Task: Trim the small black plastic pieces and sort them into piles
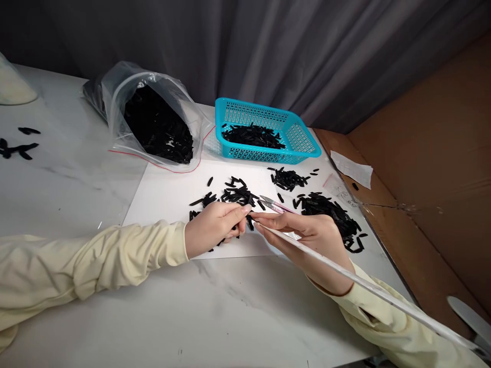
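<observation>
Over black strips (238, 194) on white paper (164, 204), the left hand (215, 225) is pinched closed, any contents hidden; the right grip (314, 240) grasps a slim white rod (383, 293), ending beside the left hand.

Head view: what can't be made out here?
In the head view:
Left hand: anything within its grip, hidden by its own curl.
Pink tool: its far end, hidden behind the right hand.
Pale object: cut off by the left edge.
Paper: any print, too small to read.
</observation>
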The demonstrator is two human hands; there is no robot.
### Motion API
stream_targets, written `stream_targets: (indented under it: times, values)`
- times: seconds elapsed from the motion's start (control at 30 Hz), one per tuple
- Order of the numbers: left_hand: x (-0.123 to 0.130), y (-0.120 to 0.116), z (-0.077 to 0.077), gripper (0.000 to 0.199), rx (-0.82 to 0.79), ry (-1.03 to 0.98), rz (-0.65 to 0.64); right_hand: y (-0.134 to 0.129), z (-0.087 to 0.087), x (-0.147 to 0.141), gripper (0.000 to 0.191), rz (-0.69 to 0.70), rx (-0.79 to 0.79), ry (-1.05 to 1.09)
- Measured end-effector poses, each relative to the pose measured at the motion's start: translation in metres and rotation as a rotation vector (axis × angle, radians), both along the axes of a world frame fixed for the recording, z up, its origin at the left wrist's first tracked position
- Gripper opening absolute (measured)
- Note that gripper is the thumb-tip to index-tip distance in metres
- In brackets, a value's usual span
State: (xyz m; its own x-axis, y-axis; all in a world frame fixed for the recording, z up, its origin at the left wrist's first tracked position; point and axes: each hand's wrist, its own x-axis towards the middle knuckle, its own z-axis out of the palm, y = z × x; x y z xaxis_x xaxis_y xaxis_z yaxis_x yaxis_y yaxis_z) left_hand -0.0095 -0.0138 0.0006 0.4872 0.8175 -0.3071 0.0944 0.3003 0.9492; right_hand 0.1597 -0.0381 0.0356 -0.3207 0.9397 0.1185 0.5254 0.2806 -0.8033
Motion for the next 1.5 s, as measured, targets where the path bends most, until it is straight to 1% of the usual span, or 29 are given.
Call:
stream_targets:
  times: [0.23, 0.43, 0.6, 0.73, 0.8, 0.9, 1.03, 1.23, 1.5]
  values:
    - [-0.0003, -0.0008, 0.0024, 0.037, -0.007, 0.012, -0.002, -0.0013, -0.0017, -0.0004, 0.013, -0.018, 0.018, -0.043]
    - [-0.0005, -0.0007, 0.0019, 0.038, 0.002, 0.028, -0.009, -0.0010, -0.0060, 0.0012, 0.011, 0.000, 0.054, -0.065]
    - [-0.0002, -0.0005, 0.0021, 0.038, -0.001, 0.046, -0.008, -0.0022, -0.0073, 0.0003, 0.011, -0.010, 0.096, -0.095]
    - [0.0003, -0.0006, 0.0034, 0.038, -0.017, 0.052, 0.001, -0.0036, -0.0070, -0.0019, 0.015, 0.037, 0.145, -0.086]
    - [0.0001, -0.0010, 0.0043, 0.039, -0.023, 0.057, 0.007, -0.0038, -0.0073, -0.0023, 0.015, 0.045, 0.156, -0.082]
    - [-0.0006, -0.0016, 0.0050, 0.040, -0.029, 0.068, 0.012, -0.0035, -0.0081, -0.0017, 0.012, 0.026, 0.148, -0.115]
    - [-0.0007, -0.0021, 0.0047, 0.040, -0.026, 0.071, 0.012, -0.0020, -0.0081, -0.0005, 0.012, 0.012, 0.096, -0.143]
    - [0.0005, -0.0013, 0.0043, 0.041, -0.032, 0.074, 0.016, 0.0001, -0.0060, 0.0001, 0.011, 0.029, 0.091, -0.115]
    - [0.0002, -0.0013, 0.0051, 0.042, -0.027, 0.089, 0.018, -0.0008, -0.0067, -0.0006, 0.012, 0.018, 0.067, -0.101]
